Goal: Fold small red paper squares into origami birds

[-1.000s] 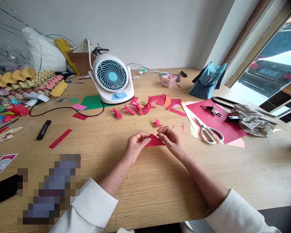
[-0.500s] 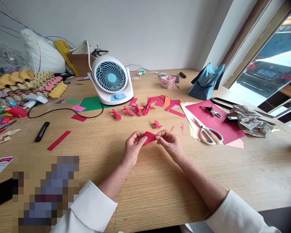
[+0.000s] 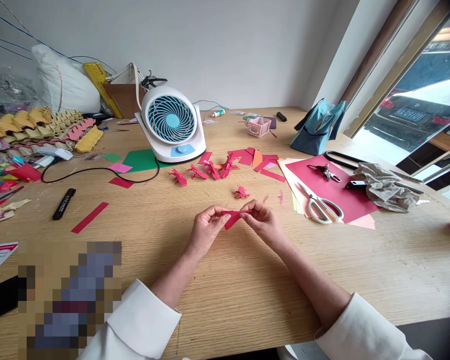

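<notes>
Paper [image 3: 233,218], red and creased into a pointed flap, is pinched between left hand [image 3: 206,227] and right hand [image 3: 264,224] above the wood-grained table [image 3: 232,295], near a pale wall [image 3: 240,55].

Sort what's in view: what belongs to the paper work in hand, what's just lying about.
Likely part of the job:
- red paper, held by left hand and right hand
- paper figures
- red sheet
- scissors

Seemingly just lying about:
- fan
- marker
- blue bag
- keys
- basket
- cloth
</notes>
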Action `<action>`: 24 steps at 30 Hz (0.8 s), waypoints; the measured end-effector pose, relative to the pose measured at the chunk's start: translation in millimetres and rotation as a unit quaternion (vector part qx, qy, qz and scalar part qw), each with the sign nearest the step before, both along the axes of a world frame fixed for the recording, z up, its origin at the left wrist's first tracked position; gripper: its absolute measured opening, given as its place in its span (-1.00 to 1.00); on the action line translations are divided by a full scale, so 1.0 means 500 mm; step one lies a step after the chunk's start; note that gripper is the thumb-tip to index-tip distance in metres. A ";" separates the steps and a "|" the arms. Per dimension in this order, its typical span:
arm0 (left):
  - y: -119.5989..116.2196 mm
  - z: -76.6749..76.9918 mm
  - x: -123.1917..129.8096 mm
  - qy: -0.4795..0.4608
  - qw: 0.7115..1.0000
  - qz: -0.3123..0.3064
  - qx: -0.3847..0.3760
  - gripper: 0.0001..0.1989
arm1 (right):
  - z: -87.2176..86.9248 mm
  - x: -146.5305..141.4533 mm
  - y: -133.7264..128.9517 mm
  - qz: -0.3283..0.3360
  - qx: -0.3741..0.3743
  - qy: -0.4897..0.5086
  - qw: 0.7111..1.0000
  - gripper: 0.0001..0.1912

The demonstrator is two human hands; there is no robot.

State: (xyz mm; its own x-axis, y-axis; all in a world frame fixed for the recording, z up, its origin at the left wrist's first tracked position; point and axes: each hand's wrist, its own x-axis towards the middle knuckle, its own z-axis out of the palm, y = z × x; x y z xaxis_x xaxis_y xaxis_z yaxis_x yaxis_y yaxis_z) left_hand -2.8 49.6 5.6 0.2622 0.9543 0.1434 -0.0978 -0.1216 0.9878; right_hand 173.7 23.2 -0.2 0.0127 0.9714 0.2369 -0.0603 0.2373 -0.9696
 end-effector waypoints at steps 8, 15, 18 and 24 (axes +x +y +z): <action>-0.010 0.009 0.010 -0.008 1.000 0.026 -0.010 -0.74 | 0.013 -0.011 -0.005 0.004 -0.070 0.085 0.994 -0.68; -0.010 0.007 0.013 -0.007 1.000 0.029 -0.008 -0.73 | 0.014 -0.013 -0.004 -0.005 -0.084 0.099 0.992 -0.67; -0.010 0.007 0.014 -0.014 0.999 0.030 -0.018 -0.74 | 0.014 -0.015 -0.005 -0.001 -0.086 0.115 0.990 -0.66; -0.013 0.006 0.013 -0.008 0.999 0.037 -0.012 -0.76 | 0.014 -0.016 -0.007 0.000 -0.101 0.118 0.988 -0.65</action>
State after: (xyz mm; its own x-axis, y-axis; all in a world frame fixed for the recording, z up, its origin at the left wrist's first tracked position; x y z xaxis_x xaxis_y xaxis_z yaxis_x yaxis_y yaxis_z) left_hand 3.6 43.2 8.8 0.1886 0.9743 0.1231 -0.1045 -0.1047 0.9890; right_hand 165.9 19.7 7.0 0.0446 0.9986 0.0289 -0.2911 0.0406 -0.9558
